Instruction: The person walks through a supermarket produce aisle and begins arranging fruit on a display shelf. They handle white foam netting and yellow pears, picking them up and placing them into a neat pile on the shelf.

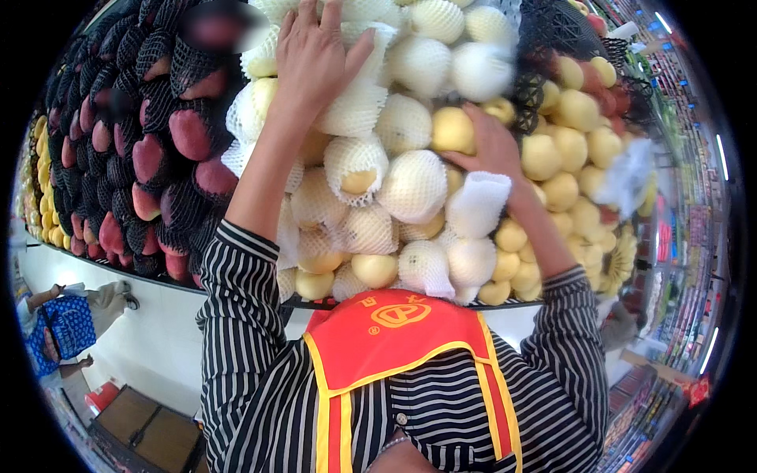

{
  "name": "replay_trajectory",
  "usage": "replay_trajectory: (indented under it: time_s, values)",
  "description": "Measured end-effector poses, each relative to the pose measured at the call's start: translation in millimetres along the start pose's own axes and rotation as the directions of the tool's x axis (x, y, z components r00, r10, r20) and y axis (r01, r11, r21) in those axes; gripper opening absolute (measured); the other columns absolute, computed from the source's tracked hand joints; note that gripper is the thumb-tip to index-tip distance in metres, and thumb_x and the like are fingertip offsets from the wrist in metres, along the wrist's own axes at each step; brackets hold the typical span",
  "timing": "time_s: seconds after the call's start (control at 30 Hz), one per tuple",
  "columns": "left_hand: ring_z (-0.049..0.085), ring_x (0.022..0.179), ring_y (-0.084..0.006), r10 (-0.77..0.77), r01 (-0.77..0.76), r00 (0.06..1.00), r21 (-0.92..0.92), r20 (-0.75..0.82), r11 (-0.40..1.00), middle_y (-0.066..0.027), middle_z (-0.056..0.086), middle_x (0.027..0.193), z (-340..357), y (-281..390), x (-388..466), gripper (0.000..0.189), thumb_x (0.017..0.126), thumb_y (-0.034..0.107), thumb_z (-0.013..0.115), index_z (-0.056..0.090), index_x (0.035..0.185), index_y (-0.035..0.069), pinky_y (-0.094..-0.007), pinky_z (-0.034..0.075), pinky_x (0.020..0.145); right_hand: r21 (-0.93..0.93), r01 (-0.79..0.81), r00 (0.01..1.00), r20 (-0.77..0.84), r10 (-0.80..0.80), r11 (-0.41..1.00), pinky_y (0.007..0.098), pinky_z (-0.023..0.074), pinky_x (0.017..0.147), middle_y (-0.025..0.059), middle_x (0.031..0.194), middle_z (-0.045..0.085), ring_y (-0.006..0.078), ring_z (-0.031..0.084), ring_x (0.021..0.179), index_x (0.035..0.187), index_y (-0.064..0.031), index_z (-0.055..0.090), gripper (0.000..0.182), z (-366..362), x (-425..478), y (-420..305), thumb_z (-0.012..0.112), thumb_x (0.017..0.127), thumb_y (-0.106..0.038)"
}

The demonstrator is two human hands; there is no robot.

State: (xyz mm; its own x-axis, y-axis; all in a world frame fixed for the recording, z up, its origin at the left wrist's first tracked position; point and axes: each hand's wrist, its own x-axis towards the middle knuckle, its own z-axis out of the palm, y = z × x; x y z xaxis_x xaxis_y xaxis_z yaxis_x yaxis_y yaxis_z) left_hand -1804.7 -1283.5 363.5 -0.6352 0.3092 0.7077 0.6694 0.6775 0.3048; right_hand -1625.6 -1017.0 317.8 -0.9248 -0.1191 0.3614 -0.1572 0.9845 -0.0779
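Observation:
My left hand (pixel 310 56) lies with spread fingers on white foam-netted fruit at the top of the pile. Under and beside its thumb is an empty-looking white foam net sleeve (pixel 358 109). My right hand (pixel 491 142) has its fingers and thumb around a bare yellow round fruit (pixel 454 130), which still touches the pile. Below that hand a folded white foam sleeve (pixel 478 204) rests on the fruit. Around both hands lie pale yellow fruits in white foam nets (pixel 412 186), some with their skin showing.
Red mangoes in black nets (pixel 189 135) fill the left side. Smaller yellow fruits (pixel 562 192) are heaped at the right, near a blurred clear plastic bag (pixel 627 177). A person with a blue patterned bag (pixel 68 325) is at lower left, near brown boxes (pixel 142 423).

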Motion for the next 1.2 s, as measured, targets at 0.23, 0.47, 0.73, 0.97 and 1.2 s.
replay_trajectory:
  time_s: [0.23, 0.47, 0.73, 0.97, 1.2]
  values:
    - [0.037, 0.136, -0.0507, -0.094, 0.098, 0.991, -0.045, 0.094, 0.994, -0.0378, 0.039, 0.144, -3, 1, -3, 0.077, 0.091, 0.045, 0.060, 0.031, 0.153, 0.009, -0.0519, 0.026, 0.116, 0.011, 0.010, 0.987, 0.159, -0.011, 1.000, 0.0443, 0.0488, 0.095, 0.0159, 0.126, 0.060, 0.0353, 0.059, 0.110, 0.142, -0.0103, 0.048, 0.083, -4, -10, -6, 0.075, 0.077, -0.054]
    - [0.052, 0.119, -0.0424, 0.092, -0.089, 0.991, 0.035, -0.099, 0.995, -0.0270, 0.055, 0.123, 2, -3, 4, 0.068, 0.090, 0.044, 0.060, 0.043, 0.143, 0.004, -0.0486, 0.036, 0.108, 0.014, 0.031, 0.984, 0.174, -0.033, 0.999, 0.0440, 0.0477, 0.096, 0.0199, 0.126, 0.060, 0.0363, 0.058, 0.112, 0.142, -0.0056, 0.047, 0.080, -4, -8, -1, 0.066, 0.085, -0.058]
    - [0.048, 0.126, -0.0453, 0.047, -0.047, 0.998, 0.012, -0.041, 0.999, -0.0305, 0.052, 0.131, -1, -1, 3, 0.072, 0.091, 0.044, 0.060, 0.039, 0.147, 0.006, -0.0506, 0.031, 0.112, 0.118, -0.060, 0.977, -0.195, 0.082, 0.991, 0.0394, 0.0540, 0.081, 0.0123, 0.103, 0.069, 0.0315, 0.067, 0.094, 0.110, -0.0034, 0.067, 0.033, -61, 57, 18, 0.071, 0.089, -0.029]
    - [0.047, 0.126, -0.0457, 0.033, -0.033, 0.999, 0.002, -0.017, 0.999, -0.0312, 0.051, 0.130, -3, 4, 6, 0.072, 0.090, 0.041, 0.060, 0.037, 0.148, 0.005, -0.0513, 0.030, 0.114, -0.058, -0.209, 0.961, -0.196, 0.195, 0.976, 0.0435, 0.0480, 0.097, 0.0179, 0.123, 0.062, 0.0342, 0.060, 0.115, 0.132, -0.0059, 0.057, 0.058, -51, 134, 81, 0.071, 0.087, -0.039]
    - [0.048, 0.126, -0.0458, 0.021, -0.021, 1.000, -0.009, -0.013, 1.000, -0.0321, 0.051, 0.130, -6, 5, 5, 0.072, 0.090, 0.040, 0.061, 0.038, 0.148, 0.005, -0.0507, 0.030, 0.114, -0.128, -0.319, 0.934, -0.209, 0.289, 0.939, 0.0446, 0.0479, 0.099, 0.0200, 0.129, 0.056, 0.0367, 0.058, 0.119, 0.137, -0.0074, 0.051, 0.071, -27, 152, 79, 0.071, 0.084, -0.050]
